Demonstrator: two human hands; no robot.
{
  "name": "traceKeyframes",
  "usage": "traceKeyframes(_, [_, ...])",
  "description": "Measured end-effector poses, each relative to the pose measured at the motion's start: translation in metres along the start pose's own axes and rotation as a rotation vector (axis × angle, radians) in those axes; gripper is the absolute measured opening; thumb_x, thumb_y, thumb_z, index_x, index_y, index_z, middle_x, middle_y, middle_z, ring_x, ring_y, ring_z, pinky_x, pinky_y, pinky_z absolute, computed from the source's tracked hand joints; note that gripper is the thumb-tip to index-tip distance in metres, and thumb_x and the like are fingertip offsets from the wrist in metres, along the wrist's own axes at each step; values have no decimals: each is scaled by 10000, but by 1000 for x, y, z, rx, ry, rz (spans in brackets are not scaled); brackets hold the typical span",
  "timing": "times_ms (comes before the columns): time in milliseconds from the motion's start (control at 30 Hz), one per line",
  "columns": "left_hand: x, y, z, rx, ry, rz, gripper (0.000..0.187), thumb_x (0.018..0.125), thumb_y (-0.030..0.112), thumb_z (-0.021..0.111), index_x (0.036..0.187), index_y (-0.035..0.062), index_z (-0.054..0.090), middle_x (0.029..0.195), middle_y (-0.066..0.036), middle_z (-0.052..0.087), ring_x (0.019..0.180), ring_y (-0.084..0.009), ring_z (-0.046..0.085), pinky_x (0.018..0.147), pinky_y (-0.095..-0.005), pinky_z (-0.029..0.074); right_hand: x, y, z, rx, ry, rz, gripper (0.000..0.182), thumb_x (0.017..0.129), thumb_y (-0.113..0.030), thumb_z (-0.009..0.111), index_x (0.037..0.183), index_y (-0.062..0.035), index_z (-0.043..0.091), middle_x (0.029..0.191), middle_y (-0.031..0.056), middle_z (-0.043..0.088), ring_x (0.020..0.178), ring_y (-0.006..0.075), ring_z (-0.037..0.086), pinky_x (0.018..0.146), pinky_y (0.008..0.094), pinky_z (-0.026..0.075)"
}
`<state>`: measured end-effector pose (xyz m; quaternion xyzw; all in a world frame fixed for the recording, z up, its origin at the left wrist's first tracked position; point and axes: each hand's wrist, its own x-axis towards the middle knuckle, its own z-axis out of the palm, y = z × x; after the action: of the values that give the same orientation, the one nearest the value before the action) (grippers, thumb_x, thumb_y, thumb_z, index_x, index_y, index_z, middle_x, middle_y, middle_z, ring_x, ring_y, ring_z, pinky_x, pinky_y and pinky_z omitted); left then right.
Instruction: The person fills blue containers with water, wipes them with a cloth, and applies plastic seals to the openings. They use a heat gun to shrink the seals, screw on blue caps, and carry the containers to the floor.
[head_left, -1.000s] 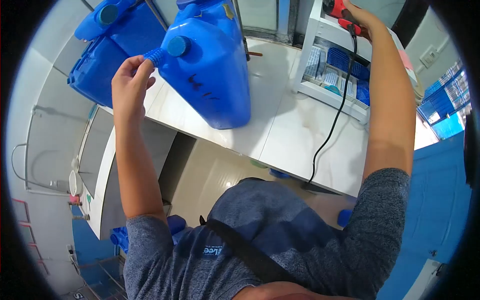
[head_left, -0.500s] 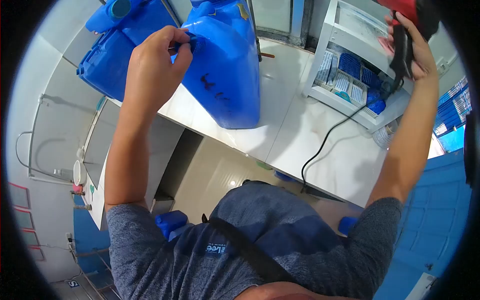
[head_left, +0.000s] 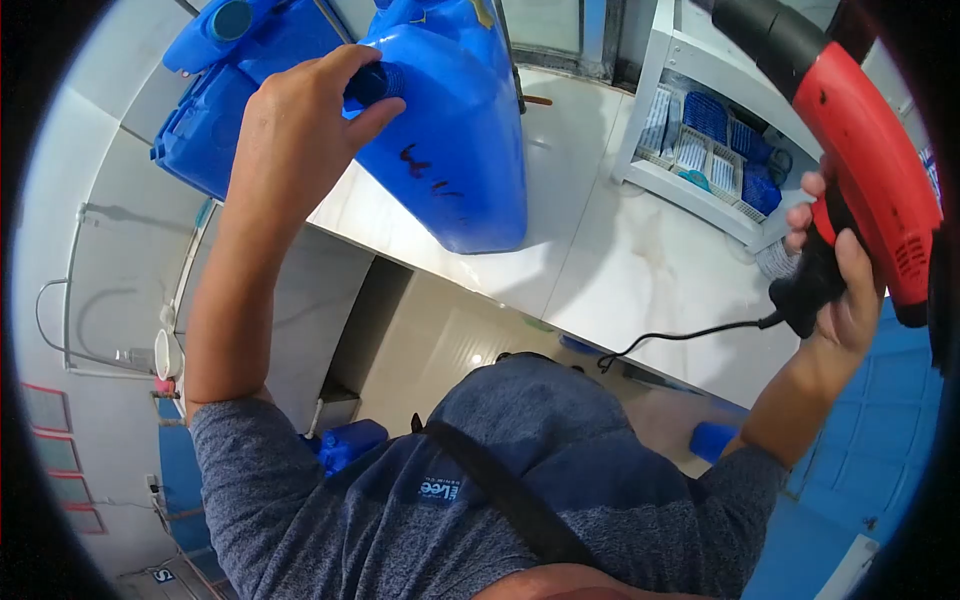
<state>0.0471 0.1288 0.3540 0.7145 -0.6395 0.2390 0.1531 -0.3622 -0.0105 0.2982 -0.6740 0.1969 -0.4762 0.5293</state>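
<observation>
My left hand curves its thumb and fingers around the ridged, dark round neck of a large blue jerrycan. That jerrycan stands on the white counter with dark handwritten marks on its side. On the right, my right hand grips the black handle of a red heat gun, its fingers wrapped around the front. The gun's black nozzle points up and left, toward the shelf. From the handle's base a black cord runs over the counter and down its front edge.
Another blue jerrycan stands at the left. A white shelf unit on the counter holds baskets of blue and white items. Below, a small blue container sits on the floor. A blue door is at the right.
My right hand has brought the heat gun down and into fuller view, its cord shifting along. My left fingers have gone from a tight pinch to a wider hold around the neck.
</observation>
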Motion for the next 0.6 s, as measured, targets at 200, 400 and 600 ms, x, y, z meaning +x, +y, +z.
traceKeyframes(200, [4, -12, 3, -17, -49, 57, 372, 790, 132, 767, 1141, 50, 675, 1049, -161, 703, 920, -315, 690, 805, -376, 551, -21, 10, 2, -72, 17, -32, 696, 889, -227, 644, 1420, 125, 365, 1217, 233, 611, 939, 218, 677, 767, 276, 574])
traceKeyframes(400, [20, -59, 10, -185, -116, 467, 614, 766, -52, 743, 1326, 102, 544, 1399, -107, 538, 1234, -290, 579, 1027, -387, 514, -31, 24, 9, -68, 28, 3, 764, 834, -348, 696, 1396, 95, 428, 1182, 201, 629, 854, 205, 669, 752, 288, 544])
traceKeyframes(600, [24, -76, 18, -396, -160, 576, 768, 725, -163, 694, 1374, 103, 380, 1434, -179, 488, 1278, -344, 545, 1057, -425, 493, -43, 66, 52, -18, -161, 151, 768, 770, -445, 744, 1308, 61, 530, 1138, 189, 660, 795, 228, 658, 708, 347, 516])
